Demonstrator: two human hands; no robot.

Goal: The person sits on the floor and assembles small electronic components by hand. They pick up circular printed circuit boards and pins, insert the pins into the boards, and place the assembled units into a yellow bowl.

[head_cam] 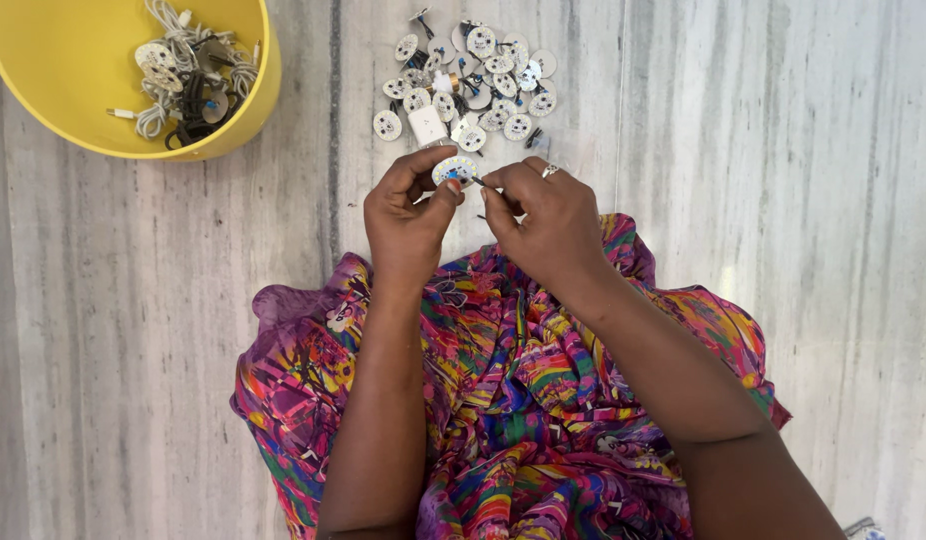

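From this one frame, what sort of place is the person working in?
Probably a home or small workshop floor, with piecework done seated: pale streaked stone floor, a loose pile of small round circuit discs lying directly on it, and a yellow tub of wired parts.

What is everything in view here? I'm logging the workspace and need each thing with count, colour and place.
Small round circuit discs: a loose pile, too many to count exactly, white, on the floor just beyond the hands.
Small block: one, white, at the pile's near edge.
Tub: one, yellow, top left corner.
Wired discs: a tangle, white with dark wires, inside the tub.
Floor: grey streaked stone, throughout.
Garment: one, multicoloured print, over the lap.
Held disc: one, white, between both hands.
Left hand: pinches the held disc.
Right hand: ringed, fingers pinch a thin wire at the disc.
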